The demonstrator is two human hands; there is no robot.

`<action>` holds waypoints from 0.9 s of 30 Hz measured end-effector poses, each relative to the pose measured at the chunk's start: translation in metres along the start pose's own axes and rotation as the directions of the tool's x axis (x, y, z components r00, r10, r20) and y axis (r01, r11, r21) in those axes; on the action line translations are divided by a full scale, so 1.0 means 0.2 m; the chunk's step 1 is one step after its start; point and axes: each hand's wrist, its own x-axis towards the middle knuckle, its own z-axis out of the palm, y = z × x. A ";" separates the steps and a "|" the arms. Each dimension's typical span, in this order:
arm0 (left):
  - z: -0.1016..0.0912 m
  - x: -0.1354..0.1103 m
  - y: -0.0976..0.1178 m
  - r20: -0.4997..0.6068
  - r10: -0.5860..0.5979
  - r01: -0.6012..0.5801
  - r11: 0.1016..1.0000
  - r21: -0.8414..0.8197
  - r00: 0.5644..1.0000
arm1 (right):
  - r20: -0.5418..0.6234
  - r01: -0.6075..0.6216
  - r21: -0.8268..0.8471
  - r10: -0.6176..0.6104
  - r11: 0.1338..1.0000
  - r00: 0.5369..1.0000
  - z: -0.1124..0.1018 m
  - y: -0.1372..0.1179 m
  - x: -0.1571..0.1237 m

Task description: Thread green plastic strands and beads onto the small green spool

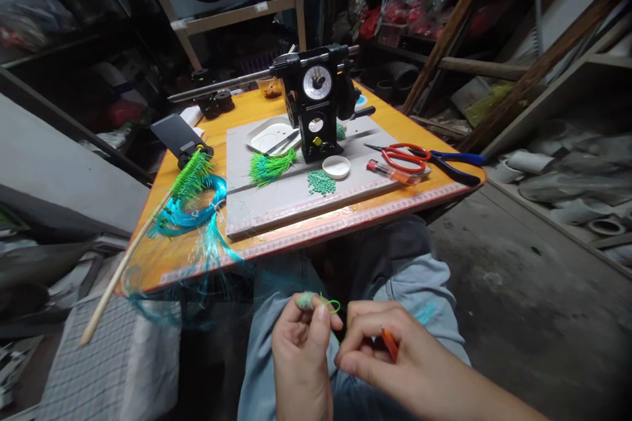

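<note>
My left hand (302,348) is closed, its thumb and index finger pinching a thin green line (335,306) that stands out in a small loop. A pale green wrap covers the left index fingertip. Close beside it, my right hand (378,348) is closed, with thumb and index fingertips pinched where the green line runs down toward them. A slim orange tool (390,343) pokes out of the right fist; its other end is hidden by the fingers. Both hands are above my lap, in front of the table.
On the yellow table (197,263) stands a black device with a dial (316,82) on a grey board (257,214). Green beads (321,183), a green line bundle (271,166), red-handled scissors (407,156) and blue pliers (454,164) lie around. A blue line coil (192,210) hangs over the left edge.
</note>
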 end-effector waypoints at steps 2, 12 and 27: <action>0.00 0.00 0.00 -0.002 0.000 0.000 1.000 0.003 1.000 | 0.005 0.000 -0.016 0.000 1.000 1.000 0.00 0.00 0.00; 0.00 0.01 0.01 -0.062 0.077 -0.077 0.997 0.012 0.995 | -0.003 -0.042 -0.241 0.042 0.970 0.999 -0.05 -0.03 -0.03; -0.01 0.00 0.00 0.027 -0.021 0.020 1.000 0.018 0.999 | -0.078 -0.106 0.095 0.113 0.990 0.990 0.00 0.00 -0.01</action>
